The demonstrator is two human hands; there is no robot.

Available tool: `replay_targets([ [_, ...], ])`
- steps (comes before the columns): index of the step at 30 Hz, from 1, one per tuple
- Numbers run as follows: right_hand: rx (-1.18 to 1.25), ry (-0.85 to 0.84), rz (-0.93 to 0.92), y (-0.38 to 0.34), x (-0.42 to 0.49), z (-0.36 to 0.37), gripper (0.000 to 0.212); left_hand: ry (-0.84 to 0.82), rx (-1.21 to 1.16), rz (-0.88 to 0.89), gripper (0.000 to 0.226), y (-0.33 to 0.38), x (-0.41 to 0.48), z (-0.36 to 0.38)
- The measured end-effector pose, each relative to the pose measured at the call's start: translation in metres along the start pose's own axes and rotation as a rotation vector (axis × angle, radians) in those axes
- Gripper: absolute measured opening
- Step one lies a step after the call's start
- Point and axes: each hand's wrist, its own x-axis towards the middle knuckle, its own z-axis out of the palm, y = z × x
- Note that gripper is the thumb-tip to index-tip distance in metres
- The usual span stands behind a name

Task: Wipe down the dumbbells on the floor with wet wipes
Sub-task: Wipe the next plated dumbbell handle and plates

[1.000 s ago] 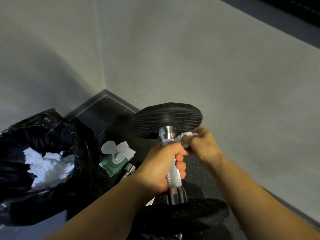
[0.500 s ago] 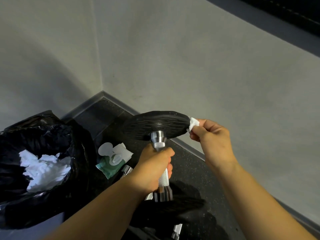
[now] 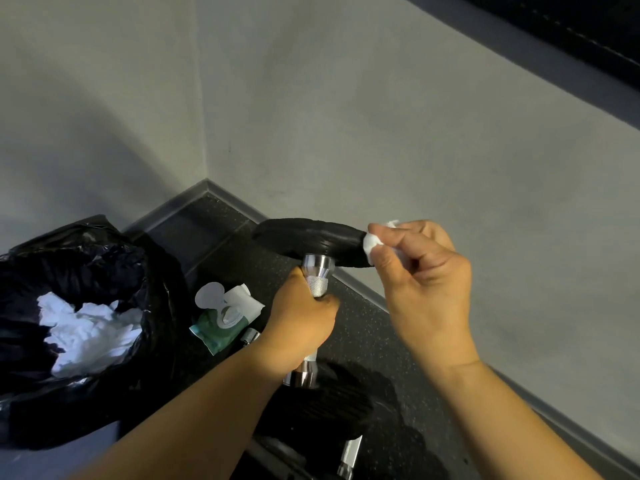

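A dumbbell (image 3: 311,242) with black plates and a knurled chrome handle stands nearly upright off the floor. My left hand (image 3: 301,327) is wrapped around its handle. My right hand (image 3: 422,282) pinches a small white wet wipe (image 3: 371,244) against the right rim of the upper plate. The lower plate (image 3: 329,410) sits below my left wrist. Part of another dumbbell's chrome handle (image 3: 349,455) shows at the bottom edge.
A green wet-wipe pack (image 3: 221,317) with its lid open lies on the dark floor by the corner. A black bin bag (image 3: 86,306) holding crumpled white wipes stands at left. Grey walls meet behind; a skirting board runs along the right wall.
My right hand moved the wipe from the handle's top out to the upper plate's right rim. The dumbbell tilted so the plate is seen more edge-on.
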Motion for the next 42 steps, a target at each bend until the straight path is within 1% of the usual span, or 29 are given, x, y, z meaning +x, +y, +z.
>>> replay_targets([
  [3,-0.126,-0.037,-0.169,-0.002,-0.003,0.008,0.015,0.040,0.204,0.089,0.030,0.001,0.000,-0.005],
  [7,-0.296,-0.106,-0.334,-0.005,-0.001,0.009,0.017,0.057,0.426,0.162,0.033,0.004,-0.005,-0.011],
  [10,-0.389,-0.226,-0.381,-0.011,0.005,0.013,0.015,0.061,0.599,0.186,0.036,0.006,-0.009,-0.014],
  [13,-0.508,-0.382,-0.345,-0.022,0.020,0.020,0.013,0.077,0.743,0.195,0.040,0.006,-0.013,-0.013],
  [16,-0.556,-0.552,-0.193,-0.030,0.038,0.029,0.012,0.068,0.801,0.186,0.045,0.005,-0.015,-0.009],
  [19,-0.506,-0.664,0.014,-0.034,0.058,0.038,0.008,0.043,0.836,0.206,0.049,0.006,-0.019,-0.007],
  [21,-0.484,-0.741,0.167,-0.033,0.074,0.042,0.009,0.024,0.880,0.241,0.053,0.007,-0.022,-0.004],
  [23,-0.498,-0.789,0.301,-0.027,0.088,0.043,0.009,0.010,0.925,0.276,0.057,0.007,-0.026,0.001],
  [24,-0.509,-0.804,0.360,-0.024,0.094,0.043,0.006,0.006,0.937,0.292,0.057,0.007,-0.027,0.002],
  [25,-0.519,-0.813,0.409,-0.022,0.097,0.042,0.008,0.004,0.938,0.304,0.056,0.007,-0.027,0.004],
  [27,-0.535,-0.808,0.511,-0.015,0.101,0.041,0.025,0.004,0.919,0.312,0.054,0.007,-0.029,0.007],
  [28,-0.541,-0.787,0.553,-0.012,0.103,0.041,0.026,0.007,0.903,0.316,0.054,0.008,-0.030,0.008],
  [31,-0.533,-0.748,0.671,-0.005,0.105,0.038,0.010,0.028,0.860,0.367,0.049,0.009,-0.033,0.009],
  [34,-0.493,-0.780,0.798,0.013,0.104,0.030,0.011,0.055,0.840,0.411,0.042,0.012,-0.035,0.008],
  [36,-0.479,-0.736,0.894,0.030,0.100,0.021,0.015,0.053,0.837,0.424,0.036,0.013,-0.034,0.006],
  [38,-0.408,-0.661,1.009,0.045,0.092,0.010,0.024,0.042,0.832,0.405,0.027,0.016,-0.032,0.004],
  [40,-0.286,-0.578,1.116,0.052,0.079,0.002,0.027,0.042,0.838,0.375,0.023,0.018,-0.029,0.001],
  [42,-0.185,-0.545,1.186,0.053,0.067,-0.005,0.027,0.048,0.848,0.362,0.022,0.019,-0.028,-0.001],
])
